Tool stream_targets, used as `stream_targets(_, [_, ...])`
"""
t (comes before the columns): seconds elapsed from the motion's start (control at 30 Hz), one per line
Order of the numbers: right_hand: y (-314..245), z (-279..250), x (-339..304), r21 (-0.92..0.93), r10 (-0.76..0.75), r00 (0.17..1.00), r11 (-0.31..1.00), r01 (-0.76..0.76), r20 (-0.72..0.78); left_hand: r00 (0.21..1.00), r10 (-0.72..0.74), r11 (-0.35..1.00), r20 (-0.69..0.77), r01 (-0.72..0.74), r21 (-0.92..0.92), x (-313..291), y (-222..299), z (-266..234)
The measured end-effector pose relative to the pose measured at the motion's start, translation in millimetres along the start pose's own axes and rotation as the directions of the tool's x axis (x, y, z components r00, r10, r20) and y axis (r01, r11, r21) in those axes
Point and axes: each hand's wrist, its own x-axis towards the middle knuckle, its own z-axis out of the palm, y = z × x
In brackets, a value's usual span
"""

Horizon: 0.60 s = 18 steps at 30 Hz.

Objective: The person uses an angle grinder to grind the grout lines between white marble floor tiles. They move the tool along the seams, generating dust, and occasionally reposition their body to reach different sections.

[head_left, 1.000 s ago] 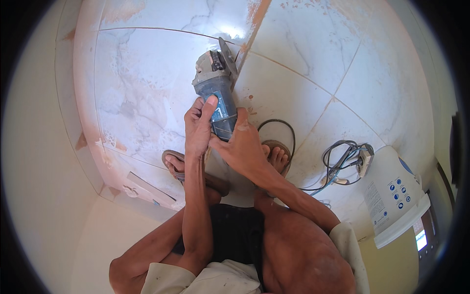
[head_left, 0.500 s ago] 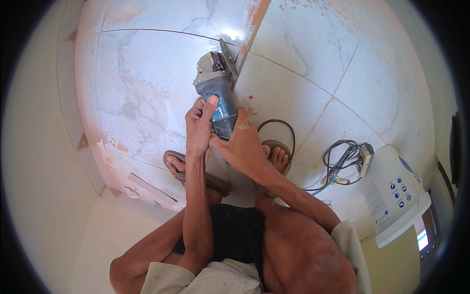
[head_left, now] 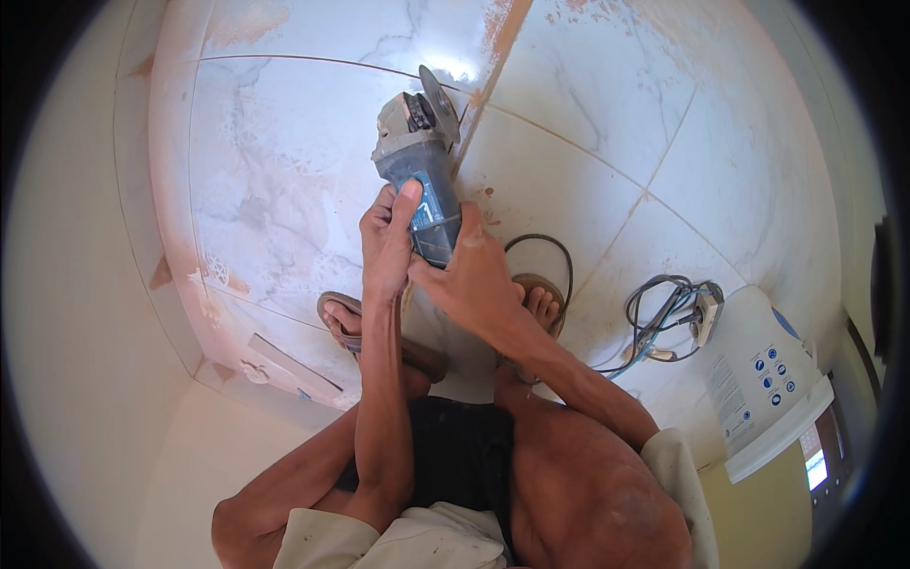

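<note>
The white bucket (head_left: 744, 341) with printed blue symbols serves as the landmark here. The grinder (head_left: 424, 194), a grey and blue-black power tool, is well to the left of the bucket and farther from the person's body, its head pointing away from the person. The left hand (head_left: 387, 245), left of the bucket, has its fingers curled round the side of the tool's body, with the thumb laid flat along the top. The right hand (head_left: 476, 284), nearer to the bucket than the left one, is closed round the rear end of the tool, its thumb and fingers on either side. The thin disc (head_left: 439, 104) stands on edge at the head, farther from the bucket than either hand; whether its rim touches the tiled floor (head_left: 275, 152) cannot be told. Just left of the bucket sits a socket block (head_left: 706, 315) with a dark plug in it, and beside that, farther left, lies a coiled cable (head_left: 654, 287). A sandal (head_left: 542, 308) on the right foot is left of that coil, well apart from the bucket.
</note>
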Motion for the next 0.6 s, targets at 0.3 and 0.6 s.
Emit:
stream_targets(0.3, [-5.0,-8.7,5.0,-0.009,0.046,0.998,0.999,-0.045,0.037,0.999,-0.006,1.000,-0.035,0.007,0.024,1.7,-3.9,0.4])
stream_targets(0.6, [2.6,-15.1,10.8,-0.033,0.011,0.996,0.999,-0.008,0.085,0.999,0.015,0.999,-0.043,-0.013,0.031,1.2,-10.6,4.2])
